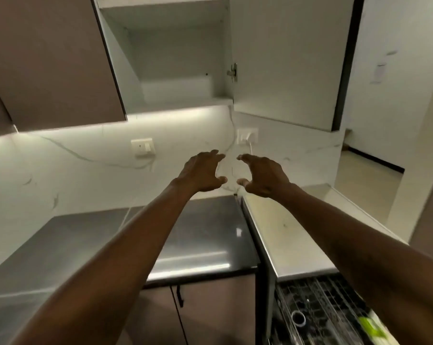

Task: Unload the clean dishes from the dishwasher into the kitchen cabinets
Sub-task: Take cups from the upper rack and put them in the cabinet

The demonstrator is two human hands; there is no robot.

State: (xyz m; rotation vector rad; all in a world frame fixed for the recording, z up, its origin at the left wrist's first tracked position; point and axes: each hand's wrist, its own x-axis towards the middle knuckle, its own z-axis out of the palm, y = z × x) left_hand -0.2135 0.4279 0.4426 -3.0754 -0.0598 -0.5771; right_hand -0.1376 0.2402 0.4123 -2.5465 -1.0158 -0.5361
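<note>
Holding a clear glass piece (231, 170) up in the air btwn both hands, approx mid-frame. Exact kind hard to tell: see-thru & blurry. Hovering above the counters, below the cabinet, touching neither.

Left hand (201, 173) clasping the glass from 9 o'clock, fingers curling over the top, thumb tucking under. Right hand (262, 176) clasping it from 3 o'clock w/ the same curl. Fingertips of the two hands coming close but staying apart. Both arms stretching fwd.

Standing open at 12 o'clock of the hands: upper cabinet (135, 70), white inside. Swinging out at 1 o'clock: its door (292, 58), hinge showing on the inner edge. Glowing along the cabinet underside: a light strip (175, 113).

Sitting on the marble-look wall (73, 170): two white outlets. First outlet (142, 146) at 10 o'clock of the left hand, second outlet (247, 136) at 12 o'clock, just above the right hand's fingertips.

Lying under the left arm at 6 o'clock: dark shiny counter (198, 235). Running beside it at 4 o'clock: pale counter (290, 235).

Sticking out beneath the pale counter at 5 o'clock, bottom-right corner: dishwasher rack (320, 300), dark wire grid. Resting in it: a small round ring-like thing (298, 318) & a green-and-white item (371, 327), both too blurry to name.
</note>
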